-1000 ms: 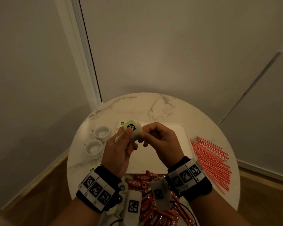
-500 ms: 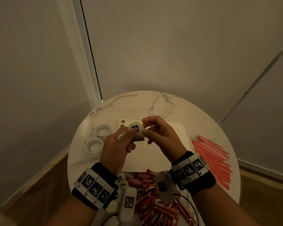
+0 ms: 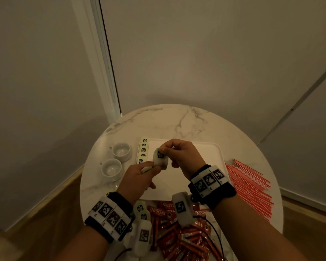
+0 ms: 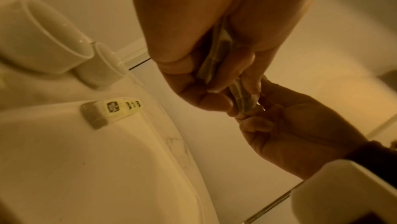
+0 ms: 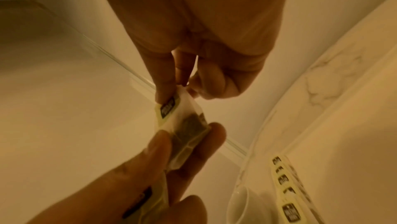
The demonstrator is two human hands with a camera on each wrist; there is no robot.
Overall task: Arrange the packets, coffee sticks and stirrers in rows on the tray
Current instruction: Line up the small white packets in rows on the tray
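Tea packet (image 3: 160, 159) is up in the air over the white tray (image 3: 205, 149), right hand (image 3: 181, 153) pinching its top, left hand (image 3: 137, 178) gripping the bottom plus spare packets. Risk imo: spares slipping out, or it landing crooked beside the packet row (image 3: 143, 150).

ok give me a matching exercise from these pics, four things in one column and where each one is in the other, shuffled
Things:
1. tea packet
2. red stirrers
3. coffee sticks
4. white cups

Places:
A. on the table right of the tray
B. heaped at the table's near edge, under the wrists
C. pinched between the left hand and right hand, above the tray
D. on the table left of the tray

Pairs: 1-C, 2-A, 3-B, 4-D
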